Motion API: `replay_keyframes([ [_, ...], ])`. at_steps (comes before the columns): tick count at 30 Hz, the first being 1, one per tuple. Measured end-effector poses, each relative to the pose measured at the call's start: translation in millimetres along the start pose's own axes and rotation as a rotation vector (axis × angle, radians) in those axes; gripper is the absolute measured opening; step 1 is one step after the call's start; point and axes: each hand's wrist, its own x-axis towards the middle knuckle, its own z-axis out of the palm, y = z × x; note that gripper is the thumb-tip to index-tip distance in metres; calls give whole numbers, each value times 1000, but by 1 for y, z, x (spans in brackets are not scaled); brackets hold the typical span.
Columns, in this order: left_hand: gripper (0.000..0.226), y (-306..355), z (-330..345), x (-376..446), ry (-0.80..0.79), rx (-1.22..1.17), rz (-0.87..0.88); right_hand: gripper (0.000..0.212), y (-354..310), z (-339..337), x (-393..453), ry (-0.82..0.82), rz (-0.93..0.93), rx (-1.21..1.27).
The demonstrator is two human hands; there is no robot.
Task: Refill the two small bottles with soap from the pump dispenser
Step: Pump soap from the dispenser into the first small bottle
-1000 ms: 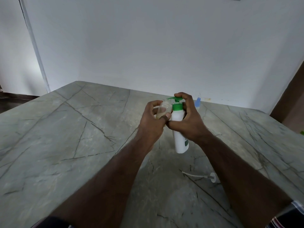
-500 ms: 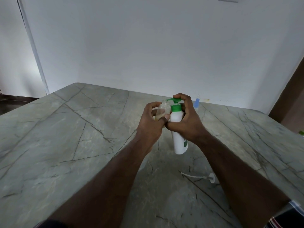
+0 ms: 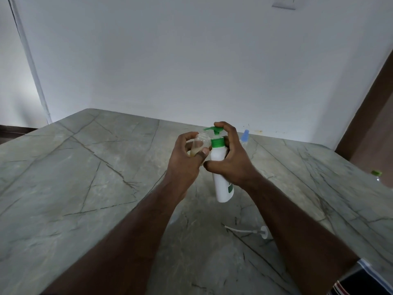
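- Head view: the pump dispenser (image 3: 220, 167), white with a green collar, is held above the table (image 3: 74, 177) by the right hand (image 3: 229, 158), whose grip curls round its neck with the forefinger on the pump head.
- Left hand (image 3: 185, 160) pinches the small bottle (image 3: 198, 145), mouth just under the dispenser's spout; a little yellowish soap sits in it.
- Compared with a second ago, the pump head has risen clear of the collar (likely between strokes), so filling probably continues.
- Second small bottle (image 3: 244, 139), blue-capped, stands just behind the dispenser.
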Motion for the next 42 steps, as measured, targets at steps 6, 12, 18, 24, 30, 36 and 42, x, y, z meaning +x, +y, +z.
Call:
replay_keyframes([
  [6, 41, -3, 0, 1, -13, 9, -3, 90, 0, -1, -1, 11, 35, 12],
  [12, 42, 0, -1, 2, 20, 49, -1, 101, -1, 0, -2, -16, 38, 0],
  [18, 45, 3, -2, 2, 53, 84, 11, 101, -3, 0, -2, -19, 47, -39],
  [24, 46, 0, -3, 3, 62, 52, 18, 94, -4, -2, -2, -9, 43, -59],
  [30, 45, 0, -2, 1, 49, 62, 12, 88, -4, -3, -2, 1, 37, -42],
  [36, 46, 3, -4, 0, 56, 56, 15, 98, -4, 1, 0, -30, 41, -57],
  [42, 46, 2, -3, 1, 54, 48, 3, 89, -4, -1, -1, -5, 34, -49],
])
